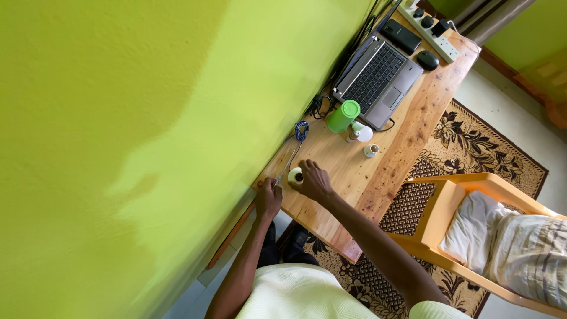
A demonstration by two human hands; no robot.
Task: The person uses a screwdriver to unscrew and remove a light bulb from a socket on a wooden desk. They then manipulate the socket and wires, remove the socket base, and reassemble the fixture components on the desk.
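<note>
Left hand (269, 198), centre frame: closed on thin tool (286, 170). Right hand (313, 180): curled on white socket (295, 175), bench (354, 171). Best practice: pin socket firmly, keep tool tip steady.

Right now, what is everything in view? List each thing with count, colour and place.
wooden table: 1, brown, against the green wall
laptop: 1, grey, far end
power strip: 1, white, far edge
computer mouse: 1, black, beside laptop
green cup: 1, near laptop
light bulb: 1, white, by the cup
small white fitting: 1, mid table
blue cable: 1, by wall
plastic chair: 1, orange, on patterned rug
left hand: holds a thin tool
right hand: on a white lamp holder
</note>
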